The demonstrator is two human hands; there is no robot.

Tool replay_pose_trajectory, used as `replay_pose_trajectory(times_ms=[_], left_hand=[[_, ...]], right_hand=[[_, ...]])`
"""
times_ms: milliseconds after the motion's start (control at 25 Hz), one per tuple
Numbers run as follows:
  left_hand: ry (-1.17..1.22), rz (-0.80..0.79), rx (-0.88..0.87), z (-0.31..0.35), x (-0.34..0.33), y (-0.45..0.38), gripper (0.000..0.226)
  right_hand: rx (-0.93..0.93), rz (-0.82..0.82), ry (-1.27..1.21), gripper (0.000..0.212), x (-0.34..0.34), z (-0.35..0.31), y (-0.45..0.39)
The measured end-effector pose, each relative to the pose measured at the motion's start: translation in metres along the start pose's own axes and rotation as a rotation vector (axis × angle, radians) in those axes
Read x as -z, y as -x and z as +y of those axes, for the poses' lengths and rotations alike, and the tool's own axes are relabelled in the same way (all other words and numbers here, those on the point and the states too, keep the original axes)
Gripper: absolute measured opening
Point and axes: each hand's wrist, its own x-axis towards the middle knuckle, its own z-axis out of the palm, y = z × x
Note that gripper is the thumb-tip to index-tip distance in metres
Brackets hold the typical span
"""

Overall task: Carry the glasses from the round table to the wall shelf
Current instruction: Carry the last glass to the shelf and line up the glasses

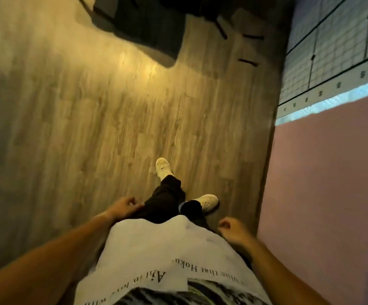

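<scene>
No glasses, round table or wall shelf show in the head view. My left hand (124,206) hangs beside my left thigh with its fingers loosely curled and nothing in it. My right hand (233,231) hangs at my right side, fingers loosely curled, and it holds nothing either. Below me I see my white shirt, dark trousers and two white shoes on a wooden floor, one foot ahead of the other.
A dark piece of furniture (139,25) stands on the wood floor (90,128) at the top, with thin black legs (249,49) to its right. A pinkish wall (321,194) runs close along my right side, with a projected grid image (337,51) higher up.
</scene>
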Motion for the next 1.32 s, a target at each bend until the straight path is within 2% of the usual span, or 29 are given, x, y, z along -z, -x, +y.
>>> replay_pose_trajectory(times_ms=[120, 280, 400, 560, 720, 840, 1000, 1160, 1320], left_hand=[[0.267, 0.104, 0.023, -0.006, 0.026, -0.007, 0.025], [0.244, 0.082, -0.071, 0.012, 0.103, -0.034, 0.023], [0.299, 0.140, -0.144, 0.041, 0.171, -0.056, 0.021], [0.438, 0.237, -0.125, 0.089, 0.252, -0.081, 0.020], [0.509, 0.234, -0.030, 0.114, 0.310, -0.098, 0.021], [0.560, 0.282, 0.035, 0.140, 0.367, -0.107, 0.021], [0.638, 0.418, 0.011, 0.172, 0.457, -0.124, 0.016], [0.746, 0.384, 0.015, 0.180, 0.532, -0.155, 0.013], [0.801, 0.410, 0.016, 0.172, 0.649, -0.191, 0.019]], right_hand=[[-0.080, 0.034, -0.028, 0.017, 0.005, -0.025, -0.006], [0.021, 0.208, 0.051, 0.013, 0.076, -0.122, -0.025], [0.146, 0.315, -0.046, 0.012, 0.116, -0.216, -0.037], [0.271, 0.260, -0.029, 0.013, 0.147, -0.333, -0.073], [0.318, 0.244, 0.053, 0.014, 0.205, -0.439, -0.114], [0.329, 0.238, 0.227, 0.014, 0.259, -0.521, -0.131], [0.328, 0.209, 0.408, 0.014, 0.304, -0.628, -0.154], [0.362, 0.139, 0.525, 0.016, 0.316, -0.743, -0.180], [0.360, 0.133, 0.535, 0.013, 0.305, -0.876, -0.197]])
